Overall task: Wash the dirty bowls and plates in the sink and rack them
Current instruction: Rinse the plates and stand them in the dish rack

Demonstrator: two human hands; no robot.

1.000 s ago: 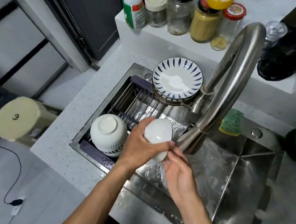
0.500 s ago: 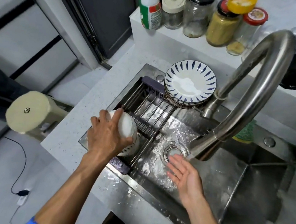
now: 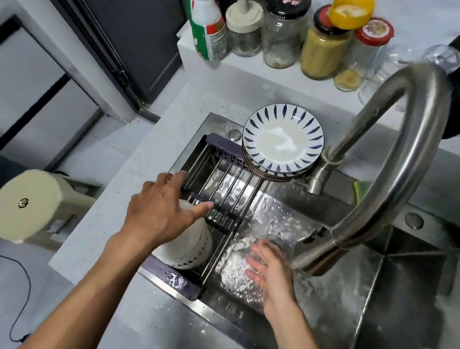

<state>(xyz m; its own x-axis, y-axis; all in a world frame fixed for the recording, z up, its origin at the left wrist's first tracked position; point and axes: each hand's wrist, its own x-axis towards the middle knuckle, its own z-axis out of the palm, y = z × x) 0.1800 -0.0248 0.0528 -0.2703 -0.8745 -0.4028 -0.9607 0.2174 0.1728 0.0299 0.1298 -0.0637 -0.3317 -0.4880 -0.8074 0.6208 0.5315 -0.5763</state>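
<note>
left hand [image 3: 160, 215] spread flat over the upturned white bowls [image 3: 185, 247] at the near end of the rack [image 3: 223, 183] | blue-patterned plates [image 3: 283, 140] stacked at the sink's [image 3: 370, 285] back-left corner | right hand [image 3: 270, 265] curled round a clear glass [image 3: 276, 245] under the faucet [image 3: 396, 169]

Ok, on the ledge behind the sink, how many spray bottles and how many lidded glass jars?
spray bottle: 1
lidded glass jars: 4
Total: 5
</note>
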